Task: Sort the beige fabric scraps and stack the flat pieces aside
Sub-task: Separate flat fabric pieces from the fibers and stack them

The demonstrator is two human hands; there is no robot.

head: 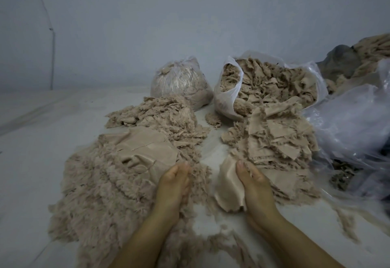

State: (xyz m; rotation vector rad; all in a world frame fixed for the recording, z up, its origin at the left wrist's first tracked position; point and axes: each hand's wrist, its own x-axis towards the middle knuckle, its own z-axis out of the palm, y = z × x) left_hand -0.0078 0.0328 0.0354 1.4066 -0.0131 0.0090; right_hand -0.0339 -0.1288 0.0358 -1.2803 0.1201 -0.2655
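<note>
The right hand (254,185) holds a smooth beige scrap (229,189) low at centre, fingers curled round its edge. The left hand (174,183) rests in the fluffy pile (101,187); whether it pinches anything cannot be told. The scrap looks light, limp and slippery, best pinched at a corner and laid flat. A stack (272,141) of flatter pieces lies just beyond the right hand. The floor (42,120) is pale grey, below a bare wall (147,25), with two bags (228,90) of scraps.
</note>
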